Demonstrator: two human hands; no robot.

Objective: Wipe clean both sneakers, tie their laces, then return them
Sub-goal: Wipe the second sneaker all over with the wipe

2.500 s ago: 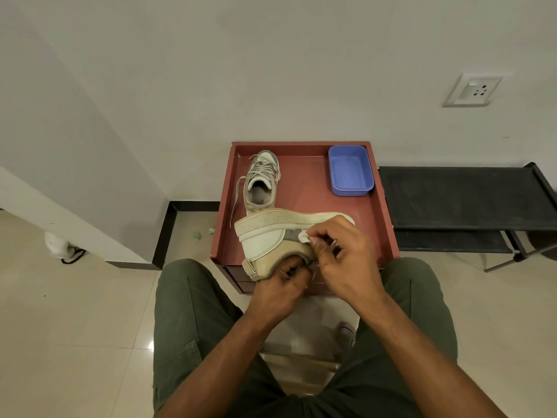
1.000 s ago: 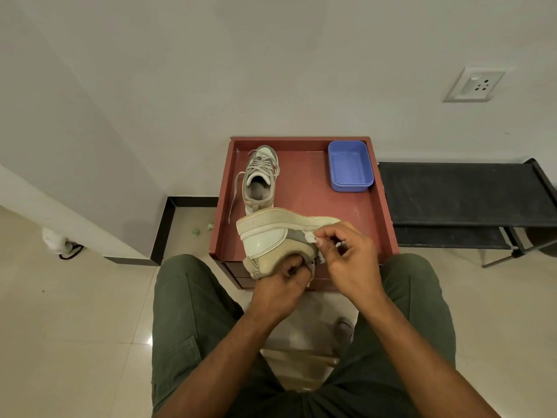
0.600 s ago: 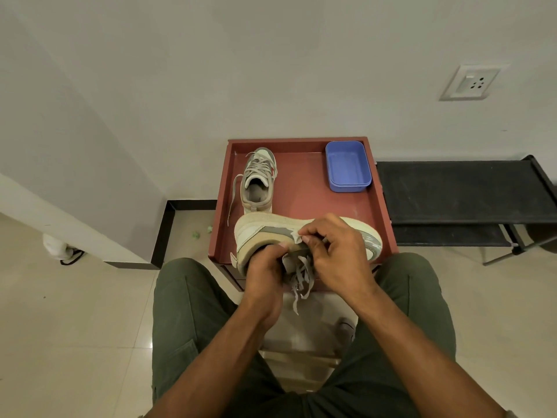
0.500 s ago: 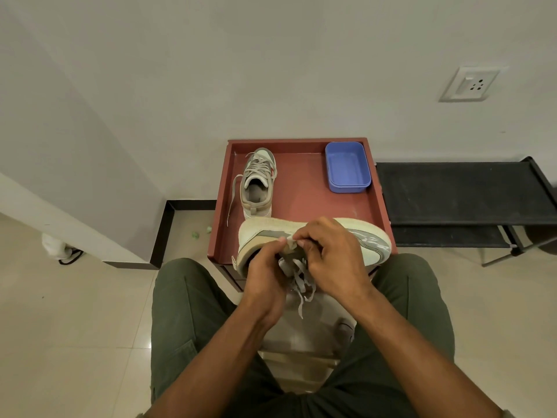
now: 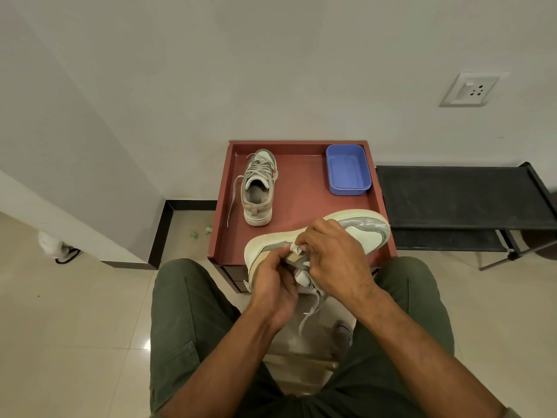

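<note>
- Sneaker [image 5: 358, 230] held on its side over tray [image 5: 301, 206] front edge; left hand [image 5: 272, 285] closed round heel, right hand [image 5: 334, 260] pinching small white wipe [image 5: 297, 248] against upper.
- Second sneaker [image 5: 257, 188] upright on tray, lace [image 5: 232, 200] loose.
- Risk: dangling laces [image 5: 310, 309] could snag; shoe may slip if the heel grip loosens.

The tray [image 5: 297, 203] is plain reddish-brown, and the tub [image 5: 348, 168] on it is solid blue. The standing sneaker [image 5: 258, 188] is grey and off-white with grey laces and a small red mark on its side; the held sneaker [image 5: 360, 227] is pale cream with grey panels, a tan heel patch and grey laces. The trousers [image 5: 187, 321] are olive green, the rack [image 5: 461, 194] black, the wall [image 5: 271, 64] plain white, the floor [image 5: 75, 312] glossy beige tile.
</note>
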